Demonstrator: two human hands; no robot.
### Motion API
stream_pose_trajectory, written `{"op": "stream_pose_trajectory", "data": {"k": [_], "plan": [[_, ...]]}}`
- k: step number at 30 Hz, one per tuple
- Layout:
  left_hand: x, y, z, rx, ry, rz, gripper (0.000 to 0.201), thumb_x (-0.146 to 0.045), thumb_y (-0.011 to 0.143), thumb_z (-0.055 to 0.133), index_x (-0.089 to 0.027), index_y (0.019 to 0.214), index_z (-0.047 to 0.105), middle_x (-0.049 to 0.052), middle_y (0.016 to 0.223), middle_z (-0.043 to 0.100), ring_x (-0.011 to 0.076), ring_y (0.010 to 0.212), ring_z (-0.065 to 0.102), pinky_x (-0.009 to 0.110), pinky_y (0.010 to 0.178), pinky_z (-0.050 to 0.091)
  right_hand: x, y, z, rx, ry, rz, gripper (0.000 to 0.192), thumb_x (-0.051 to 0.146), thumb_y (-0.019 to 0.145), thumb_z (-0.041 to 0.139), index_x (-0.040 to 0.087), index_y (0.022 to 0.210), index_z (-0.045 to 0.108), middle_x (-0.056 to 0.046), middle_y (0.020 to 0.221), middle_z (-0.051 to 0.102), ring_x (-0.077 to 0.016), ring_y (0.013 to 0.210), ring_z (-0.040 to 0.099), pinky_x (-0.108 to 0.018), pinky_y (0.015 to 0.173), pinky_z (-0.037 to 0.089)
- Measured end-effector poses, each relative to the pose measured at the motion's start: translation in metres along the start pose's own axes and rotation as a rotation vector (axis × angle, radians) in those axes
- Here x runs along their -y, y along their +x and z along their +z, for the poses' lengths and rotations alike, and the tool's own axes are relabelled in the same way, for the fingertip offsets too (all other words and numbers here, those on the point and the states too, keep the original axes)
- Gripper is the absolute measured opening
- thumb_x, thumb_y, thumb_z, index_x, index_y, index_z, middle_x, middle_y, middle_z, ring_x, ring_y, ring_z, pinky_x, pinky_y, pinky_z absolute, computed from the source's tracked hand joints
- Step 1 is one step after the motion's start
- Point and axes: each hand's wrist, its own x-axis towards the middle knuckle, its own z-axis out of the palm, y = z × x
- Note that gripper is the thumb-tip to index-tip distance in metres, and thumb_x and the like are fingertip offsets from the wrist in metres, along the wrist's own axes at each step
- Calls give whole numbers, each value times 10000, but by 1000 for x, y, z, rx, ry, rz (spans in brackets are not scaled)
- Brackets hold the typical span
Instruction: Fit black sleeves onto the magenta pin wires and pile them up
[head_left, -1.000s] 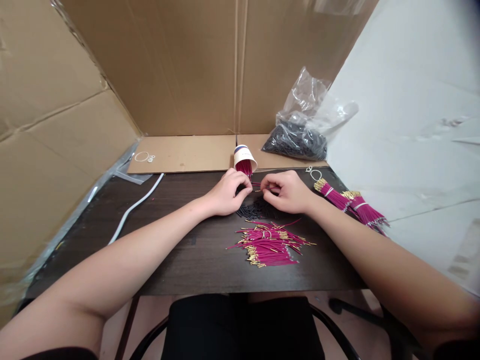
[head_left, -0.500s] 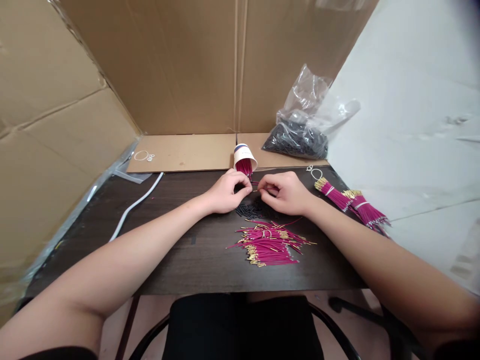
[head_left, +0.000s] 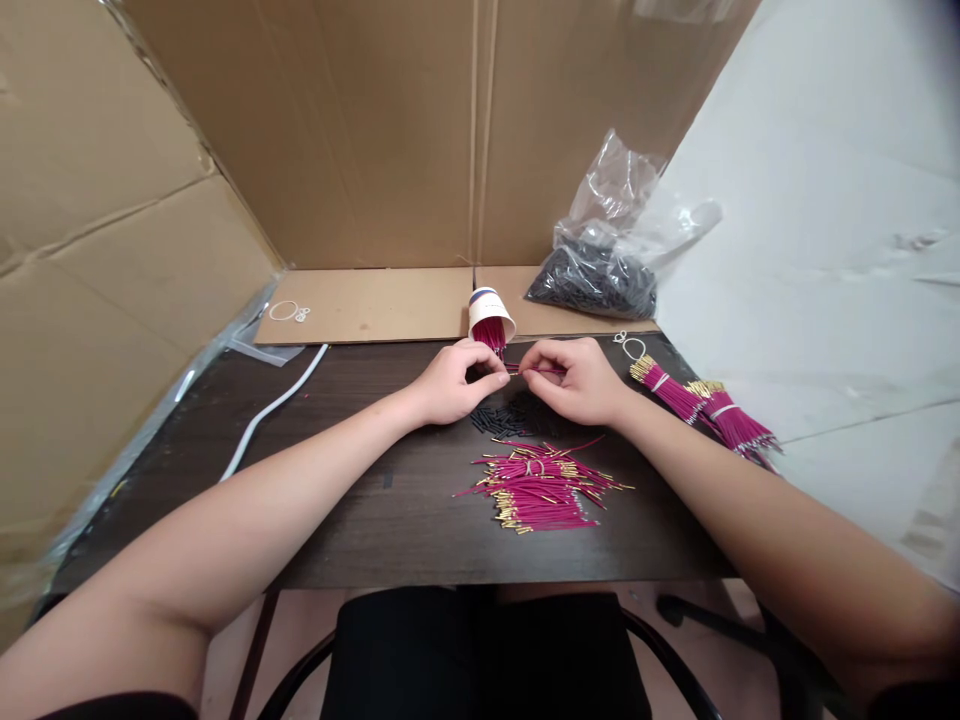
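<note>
My left hand [head_left: 454, 383] and my right hand [head_left: 576, 381] meet over the dark table [head_left: 360, 520], fingertips almost touching. A thin magenta wire [head_left: 534, 370] lies between them, pinched by my right fingers; my left fingertips close on its left end, and anything small they hold is hidden. Under the hands lies a small heap of short black tubes [head_left: 504, 417]. Nearer me is a loose pile of magenta wires with gold tips [head_left: 538, 487]. A tipped paper cup [head_left: 489, 317] holding more magenta wires lies just beyond the hands.
Two banded bundles of magenta wires [head_left: 705, 410] lie at the right. A clear bag of black tubes [head_left: 600, 270] sits at the back right. A white cable [head_left: 270, 410] and rubber bands [head_left: 289, 313] are at the left. Cardboard walls surround the table.
My right hand has risen slightly and shifted left, and the magenta wire now shows stretched between the two hands. The left hand has barely moved.
</note>
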Motion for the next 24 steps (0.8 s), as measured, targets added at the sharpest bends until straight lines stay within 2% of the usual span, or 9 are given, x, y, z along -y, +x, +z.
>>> {"op": "stream_pose_trajectory", "data": {"k": [9, 16, 24], "plan": [[0, -1, 3, -67, 22, 39, 162, -297, 1029, 730, -166, 950, 782, 89, 1007, 805, 221, 944, 715, 430, 939, 553, 0, -1, 3, -5, 14, 2, 93, 241, 925, 658, 179, 886, 715, 65, 597, 459, -108, 554, 376, -295, 609, 357], [-1, -3, 4, -69, 25, 79, 127, -250, 1025, 755, -170, 935, 798, 85, 1017, 820, 219, 953, 733, 418, 950, 562, -2, -3, 7, 2, 24, -22, 123, 252, 964, 660, 180, 900, 738, 43, 628, 537, -109, 564, 433, -290, 612, 387], [1, -3, 5, -110, 48, 129, 110, -245, 1021, 769, -171, 949, 805, 84, 1004, 815, 215, 953, 735, 409, 937, 576, -3, -2, 8, 6, 38, 43, 180, 292, 983, 662, 167, 923, 778, -10, 715, 690, -126, 607, 544, -295, 625, 429]]}}
